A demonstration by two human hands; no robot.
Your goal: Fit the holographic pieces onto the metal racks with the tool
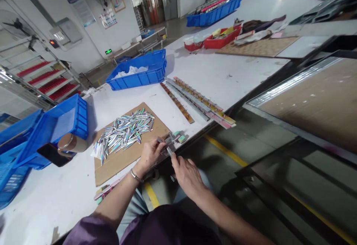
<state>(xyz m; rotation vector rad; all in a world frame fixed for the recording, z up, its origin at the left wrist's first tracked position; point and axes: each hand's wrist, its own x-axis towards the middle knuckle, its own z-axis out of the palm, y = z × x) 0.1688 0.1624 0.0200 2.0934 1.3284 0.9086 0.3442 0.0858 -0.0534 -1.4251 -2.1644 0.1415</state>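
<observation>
A long white surface (228, 77) runs through a workshop with grey floor and yellow lines. On it lie three blue crates, one (139, 72) holding white bags, and one cardboard sheet (125, 155) under a heap of shiny, pointed foil lures (125, 131). Left hand (150, 153) and right hand (186, 174) pinch one lure (169, 150) at the surface's edge, fingers narrow. Four long strips (198, 101) lie beyond.

Bright, even light from above floods my white bench (231, 77); shadows stay short and soft. The foil pieces (125, 131) glint. Edges bow and tilt from the wide lens, corners slightly blurred.
</observation>
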